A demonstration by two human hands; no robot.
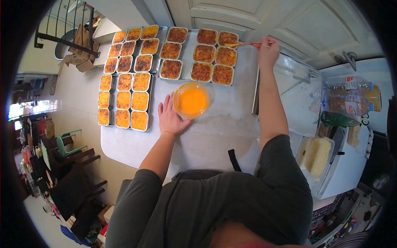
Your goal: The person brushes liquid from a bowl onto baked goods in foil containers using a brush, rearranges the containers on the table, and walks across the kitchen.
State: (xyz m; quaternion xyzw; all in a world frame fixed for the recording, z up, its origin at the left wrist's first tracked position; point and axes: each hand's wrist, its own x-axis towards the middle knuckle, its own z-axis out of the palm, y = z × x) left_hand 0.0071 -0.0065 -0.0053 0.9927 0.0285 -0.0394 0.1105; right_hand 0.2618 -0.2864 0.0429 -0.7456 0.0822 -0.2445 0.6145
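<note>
A wooden-handled brush [248, 43] is grasped in the right hand [269, 51], its tip by the near edge of the far-right browned bake [228, 37]; contact cannot be confirmed. Light, even strokes would seem best, so that the mottled crust is not torn. A clear round bowl [176, 100] of smooth orange liquid [193, 101] is flanked by the left hand [171, 116], unclenched, fingers spread on the pale counter [231, 128]. Rounded-square foil containers [222, 84] are edged with shiny rims.
</note>
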